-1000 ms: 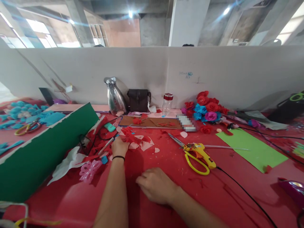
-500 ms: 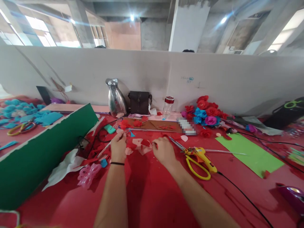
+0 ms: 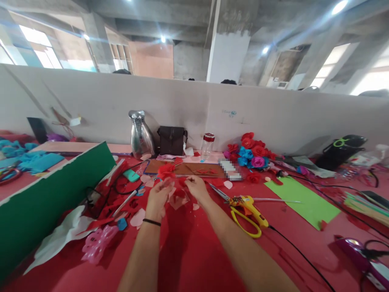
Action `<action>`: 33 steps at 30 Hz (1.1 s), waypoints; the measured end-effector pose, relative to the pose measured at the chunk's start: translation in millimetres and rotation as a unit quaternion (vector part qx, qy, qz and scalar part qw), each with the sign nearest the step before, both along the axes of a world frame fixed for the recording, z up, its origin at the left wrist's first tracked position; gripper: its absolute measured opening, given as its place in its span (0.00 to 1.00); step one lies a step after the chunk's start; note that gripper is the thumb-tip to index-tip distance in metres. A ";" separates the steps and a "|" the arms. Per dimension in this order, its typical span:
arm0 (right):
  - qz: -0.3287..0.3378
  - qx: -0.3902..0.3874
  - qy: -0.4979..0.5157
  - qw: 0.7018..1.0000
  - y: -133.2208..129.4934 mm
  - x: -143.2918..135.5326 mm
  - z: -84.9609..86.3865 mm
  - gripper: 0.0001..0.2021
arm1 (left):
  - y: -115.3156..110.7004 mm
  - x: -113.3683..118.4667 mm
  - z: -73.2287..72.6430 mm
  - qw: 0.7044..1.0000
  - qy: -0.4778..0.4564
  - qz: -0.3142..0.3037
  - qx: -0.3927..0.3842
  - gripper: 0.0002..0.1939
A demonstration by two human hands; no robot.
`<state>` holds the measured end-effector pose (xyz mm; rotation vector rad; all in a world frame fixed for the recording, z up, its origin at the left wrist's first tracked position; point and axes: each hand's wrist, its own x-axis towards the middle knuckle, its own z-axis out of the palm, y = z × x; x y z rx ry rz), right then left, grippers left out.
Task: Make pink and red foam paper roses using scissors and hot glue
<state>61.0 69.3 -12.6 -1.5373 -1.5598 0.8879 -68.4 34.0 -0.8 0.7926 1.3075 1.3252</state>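
Here we are: our right hand pinches a red petal, fingertips nearly closed; our left hand, half curled, meets a reddish scrap, though we can't tell whether it grips. The petal sits between them, above pink paper pieces. A second ago our right hand lay low on the table; now it's up beside our left. Scissors lie to the right.

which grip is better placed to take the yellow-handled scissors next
Right, I'd judge. The right grip is nearer the scissors, which lie on its own side; the left grip is farther off, and the right arm would likely be in its way.
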 end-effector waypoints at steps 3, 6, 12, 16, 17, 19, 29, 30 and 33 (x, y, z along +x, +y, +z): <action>0.000 -0.025 0.149 0.988 -20.1 9.4 2.4 0.07 | -6.2 14.0 3.3 0.995 -0.031 -0.090 -0.021 0.19; -0.015 -0.027 0.254 0.967 -42.0 21.6 6.4 0.06 | -10.0 26.4 1.7 0.990 -0.036 -0.139 -0.007 0.19; -0.033 -0.023 0.342 0.939 -68.0 34.1 11.0 0.10 | -14.4 36.0 2.7 0.984 -0.013 -0.180 0.004 0.16; -0.035 -0.016 0.373 0.927 -72.3 35.7 6.8 0.11 | -16.8 35.6 6.8 0.979 -0.025 -0.200 -0.007 0.17; -0.036 -0.018 0.374 0.926 -72.8 36.4 5.3 0.10 | -17.1 35.6 7.0 0.979 -0.031 -0.202 -0.005 0.17; -0.033 -0.024 0.375 0.926 -74.0 38.0 2.4 0.10 | -17.2 36.3 6.7 0.979 -0.035 -0.200 0.003 0.17; -0.054 -0.001 0.302 0.952 -97.4 51.4 -1.8 0.10 | -15.8 40.3 5.2 0.976 0.025 -0.214 -0.005 0.14; -0.068 0.016 0.270 0.960 -101.0 62.2 -1.8 0.11 | -15.3 40.2 4.5 0.977 0.021 -0.211 -0.005 0.14; -0.157 0.087 0.108 0.978 -109.5 114.6 -4.5 0.13 | -14.1 40.0 2.6 0.980 0.010 -0.198 -0.014 0.14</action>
